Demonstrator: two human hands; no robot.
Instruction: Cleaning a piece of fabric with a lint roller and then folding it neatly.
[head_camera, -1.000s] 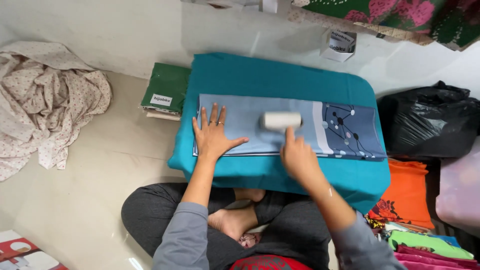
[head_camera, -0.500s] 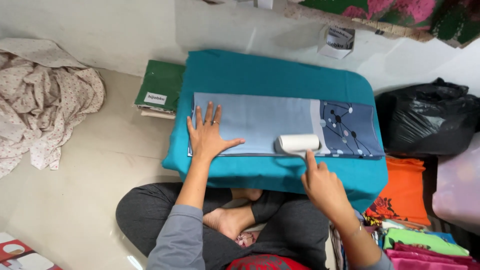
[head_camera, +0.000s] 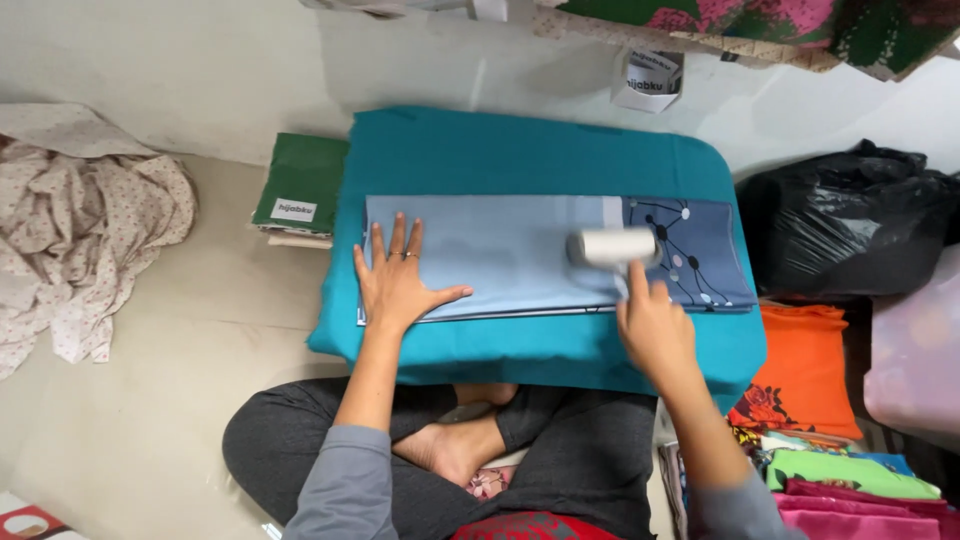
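Note:
A folded light blue cloth (head_camera: 510, 250) with a darker patterned end lies across a teal padded board (head_camera: 530, 150) in front of my crossed legs. My left hand (head_camera: 395, 280) presses flat on the cloth's left end, fingers spread. My right hand (head_camera: 655, 325) grips the handle of a white lint roller (head_camera: 612, 247), whose roll rests on the cloth where the light part meets the dark patterned part.
A green packaged cloth (head_camera: 300, 185) lies left of the board. A crumpled floral sheet (head_camera: 80, 220) is on the floor at far left. A black plastic bag (head_camera: 850, 225) and stacked orange, green and pink fabrics (head_camera: 810, 390) sit at right.
The lint roller moved from the cloth's middle toward the near edge, then back up and to the right onto the patterned border. My left hand stayed flat on the cloth.

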